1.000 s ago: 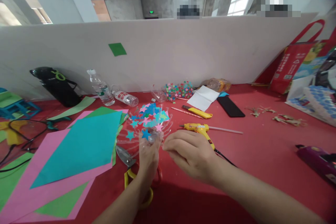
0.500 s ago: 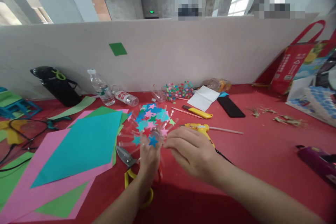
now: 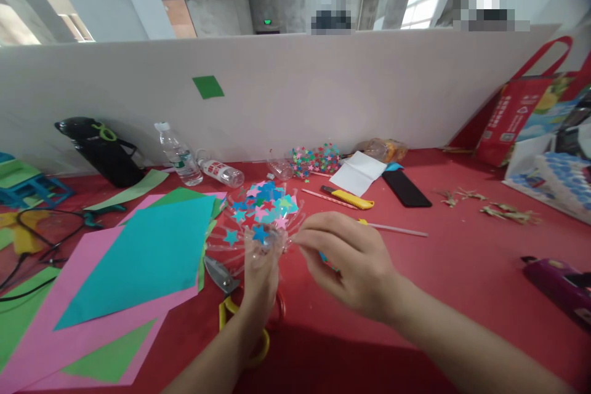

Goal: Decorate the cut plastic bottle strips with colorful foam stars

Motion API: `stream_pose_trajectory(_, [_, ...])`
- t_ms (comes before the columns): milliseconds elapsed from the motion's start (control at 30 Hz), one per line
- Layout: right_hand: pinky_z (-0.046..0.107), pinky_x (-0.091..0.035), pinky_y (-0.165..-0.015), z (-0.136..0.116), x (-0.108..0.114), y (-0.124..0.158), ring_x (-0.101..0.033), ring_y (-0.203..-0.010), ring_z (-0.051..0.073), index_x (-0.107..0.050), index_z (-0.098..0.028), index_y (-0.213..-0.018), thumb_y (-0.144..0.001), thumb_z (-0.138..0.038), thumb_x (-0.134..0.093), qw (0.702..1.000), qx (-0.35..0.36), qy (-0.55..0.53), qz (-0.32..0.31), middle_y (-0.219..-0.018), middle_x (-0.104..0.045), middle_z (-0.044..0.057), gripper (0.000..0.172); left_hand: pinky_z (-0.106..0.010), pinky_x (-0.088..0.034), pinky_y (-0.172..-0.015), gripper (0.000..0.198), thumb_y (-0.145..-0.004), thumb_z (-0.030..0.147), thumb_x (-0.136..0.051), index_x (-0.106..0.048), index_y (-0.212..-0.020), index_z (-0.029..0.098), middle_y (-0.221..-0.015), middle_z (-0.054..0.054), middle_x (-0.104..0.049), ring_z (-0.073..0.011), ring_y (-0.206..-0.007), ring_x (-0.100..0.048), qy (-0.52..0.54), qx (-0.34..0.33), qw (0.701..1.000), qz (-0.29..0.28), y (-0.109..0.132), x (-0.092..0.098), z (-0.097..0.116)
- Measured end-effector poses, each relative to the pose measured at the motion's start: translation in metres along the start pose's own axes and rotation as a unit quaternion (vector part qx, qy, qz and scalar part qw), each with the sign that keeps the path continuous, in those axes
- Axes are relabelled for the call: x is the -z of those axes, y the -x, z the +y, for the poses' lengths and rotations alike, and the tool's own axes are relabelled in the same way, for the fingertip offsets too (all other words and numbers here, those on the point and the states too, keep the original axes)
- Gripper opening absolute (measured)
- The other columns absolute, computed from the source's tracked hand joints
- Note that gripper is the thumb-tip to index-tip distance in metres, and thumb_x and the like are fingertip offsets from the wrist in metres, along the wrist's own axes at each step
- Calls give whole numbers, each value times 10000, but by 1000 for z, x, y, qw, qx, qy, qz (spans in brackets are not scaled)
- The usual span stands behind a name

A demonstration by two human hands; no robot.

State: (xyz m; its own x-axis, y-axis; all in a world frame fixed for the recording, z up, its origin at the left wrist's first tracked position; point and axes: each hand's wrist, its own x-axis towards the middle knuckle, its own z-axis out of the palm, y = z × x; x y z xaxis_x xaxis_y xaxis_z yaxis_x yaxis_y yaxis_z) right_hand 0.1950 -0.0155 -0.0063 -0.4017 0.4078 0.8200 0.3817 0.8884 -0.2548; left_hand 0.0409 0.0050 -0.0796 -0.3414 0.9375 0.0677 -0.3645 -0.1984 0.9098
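My left hand grips the narrow end of a clear plastic bottle piece cut into strips. The strips fan out at its far end, with several coloured stars on and among them. Just to the right, my right hand is closed, its fingertips pinched near the edge of the strips. What they hold is too small to make out. Small blue and green bits show in the gap under its fingers. Below my left hand lie scissors with yellow handles. My right hand hides most of a yellow glue gun.
Sheets of coloured paper lie at left. Behind stand or lie water bottles, a black flask and a heap of stars. A yellow cutter, phone and purple tool lie rightward.
My left hand has tipped the plastic piece and its stars slightly left. My right hand has shifted a little to the right and now covers more of the glue gun.
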Motion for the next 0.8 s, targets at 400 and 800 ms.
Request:
stream_pose_trajectory(400, [237,-360,-538,-1,-8,1,-501,-562,102,-611,-171,-878,-852,-139,-500,994,-89,5,-57,-676,-619,-2,118,-276,-485,-729,214,-682,257,-727,-544,-780,202,-765,13,-601,-138,-733,-594,-50,-30,998,-20,-2,4,2])
stream_pose_trajectory(800, [274,-486,-713,-1,-11,0,-606,-843,164,-606,-166,-1008,-877,-90,-476,995,-23,-12,-93,-967,-670,79,199,-272,-478,-738,334,-679,257,-724,-514,-935,215,-807,27,-613,-135,-748,-604,-26,-2,999,-28,-1,8,-6])
